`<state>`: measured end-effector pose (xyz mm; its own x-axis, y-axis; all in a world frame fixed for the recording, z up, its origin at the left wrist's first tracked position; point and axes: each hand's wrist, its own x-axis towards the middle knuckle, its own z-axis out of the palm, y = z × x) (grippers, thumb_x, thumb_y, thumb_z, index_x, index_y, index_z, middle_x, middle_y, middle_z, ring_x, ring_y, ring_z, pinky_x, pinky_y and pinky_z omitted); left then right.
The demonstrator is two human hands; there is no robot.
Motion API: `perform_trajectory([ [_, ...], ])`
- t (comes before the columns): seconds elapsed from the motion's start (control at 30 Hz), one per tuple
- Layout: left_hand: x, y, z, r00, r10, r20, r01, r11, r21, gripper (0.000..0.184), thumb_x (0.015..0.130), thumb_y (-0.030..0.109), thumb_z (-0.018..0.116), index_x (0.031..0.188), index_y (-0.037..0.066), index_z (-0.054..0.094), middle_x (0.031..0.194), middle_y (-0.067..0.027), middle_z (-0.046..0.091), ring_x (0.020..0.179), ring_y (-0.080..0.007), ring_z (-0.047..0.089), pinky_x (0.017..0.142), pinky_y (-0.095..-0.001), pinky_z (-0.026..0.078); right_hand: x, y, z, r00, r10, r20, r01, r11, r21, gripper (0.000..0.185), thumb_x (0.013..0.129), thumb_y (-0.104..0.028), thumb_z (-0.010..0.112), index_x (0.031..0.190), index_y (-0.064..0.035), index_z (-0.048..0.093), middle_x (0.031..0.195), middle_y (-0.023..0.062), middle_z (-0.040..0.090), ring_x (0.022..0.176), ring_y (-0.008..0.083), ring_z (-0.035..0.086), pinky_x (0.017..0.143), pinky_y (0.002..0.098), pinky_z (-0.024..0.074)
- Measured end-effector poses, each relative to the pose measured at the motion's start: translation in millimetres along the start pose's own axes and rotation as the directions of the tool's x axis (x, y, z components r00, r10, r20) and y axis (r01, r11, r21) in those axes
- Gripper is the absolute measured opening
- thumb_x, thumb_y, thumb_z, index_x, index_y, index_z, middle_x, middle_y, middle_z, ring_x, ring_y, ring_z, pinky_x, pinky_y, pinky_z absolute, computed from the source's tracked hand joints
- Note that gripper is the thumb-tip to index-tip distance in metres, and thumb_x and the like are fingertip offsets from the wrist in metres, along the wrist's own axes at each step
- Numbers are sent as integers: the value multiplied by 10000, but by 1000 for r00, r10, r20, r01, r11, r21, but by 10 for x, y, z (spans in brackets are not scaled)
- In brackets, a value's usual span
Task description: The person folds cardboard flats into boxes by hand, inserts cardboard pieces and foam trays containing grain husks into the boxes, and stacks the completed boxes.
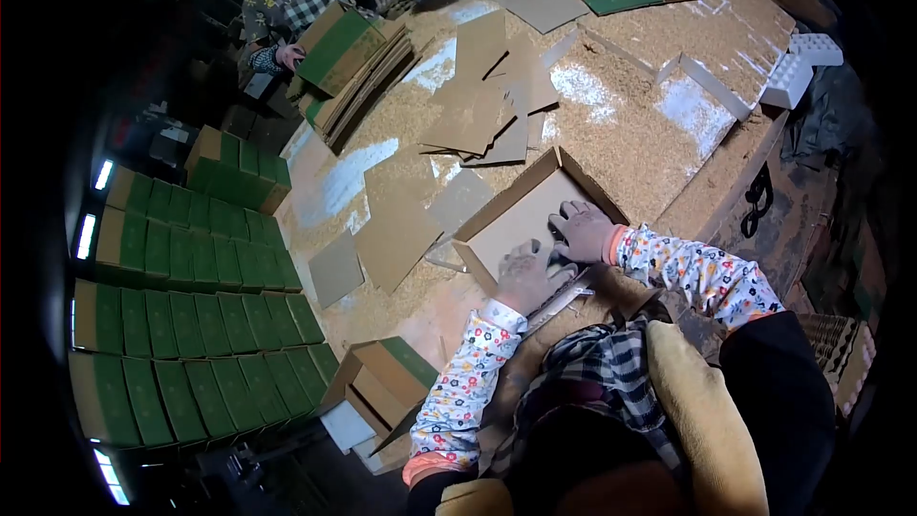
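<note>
In the head view, a shallow open box [517, 217] is seen on the speckled table [626, 167], directly under and in front of both hands, its floor and far walls in view and its near side largely covered. The near wall could be creased or split if it were pressed unevenly, and the box could be skewed if more weight were put on one hand than on the other. The loose sheets [392, 220] beyond its left corner could be caught if the box were slid that way, and the open carton [392, 373] by the table edge could be knocked by the left sleeve [454, 382], which is held just beside it. The left hand [528, 277] is laid over the near left part of the box; the right hand [583, 232] is set over its near right part, fingers reaching across the floor. The gloved hands are held close together, side by side; whether they touch, or whether any cardboard is pinched, cannot be told.
</note>
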<state>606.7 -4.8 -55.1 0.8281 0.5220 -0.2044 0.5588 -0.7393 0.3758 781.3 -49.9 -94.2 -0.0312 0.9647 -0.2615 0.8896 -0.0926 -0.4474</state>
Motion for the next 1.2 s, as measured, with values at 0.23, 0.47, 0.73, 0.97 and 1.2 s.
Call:
perform_trajectory([
  [0.23, 65, -234, 220, 955, -226, -191, 216, 973, -76, 545, 812, 258, 622, 1276, 19, 464, 1275, -262, 467, 1176, -350, 482, 988, -452, 377, 542, 335, -359, 968, -245, 61, 201, 894, 400, 513, 797, -311, 537, 1190, 18, 528, 1066, 231, 625, 981, 367, 604, 906, 395, 452],
  [0.47, -134, -877, 677, 543, -837, 65, 166, 31, -986, 384, 868, 184, 592, 1195, 14, 485, 1078, -120, 591, 930, -201, 588, 770, -310, 489, 596, 1347, -649, 912, -64, 405, -265, 661, 702, 757, 730, -307, 681, 1321, 72, 397, 1211, 231, 535, 1129, 341, 523, 975, 381, 406],
  [0.73, -87, -1072, 1237, 591, -805, -51, 328, 297, -897, 534, 832, 365, 643, 1183, -19, 524, 1105, -165, 610, 991, -298, 596, 857, -388, 474, 482, 845, -42, 970, 93, 226, -241, 516, 822, 963, 819, -341, 689, 1473, -27, 55, 1412, 173, 357, 1274, 220, 375, 1031, 333, 335],
  [0.97, -1697, -1045, 605, 214, -771, -599, -166, 576, -801, 322, 893, 93, 571, 1197, -7, 533, 1073, -175, 612, 1021, -222, 589, 891, -329, 464, 170, 320, 296, 940, 119, 320, -293, -203, 934, 498, 872, -295, 594, 1273, -21, 486, 1199, 96, 581, 1064, 224, 583, 915, 344, 476],
  [1.2, -4946, -3013, 1829, -183, -974, -132, -625, 219, -749, 618, 970, 508, 344, 1108, -37, 602, 1032, -160, 647, 956, -255, 574, 903, -342, 423, 271, -2139, 221, 978, 32, 207, -208, 9, 978, 510, 850, -402, 591, 1177, -15, 542, 1066, 96, 620, 980, 192, 598, 883, 304, 474],
])
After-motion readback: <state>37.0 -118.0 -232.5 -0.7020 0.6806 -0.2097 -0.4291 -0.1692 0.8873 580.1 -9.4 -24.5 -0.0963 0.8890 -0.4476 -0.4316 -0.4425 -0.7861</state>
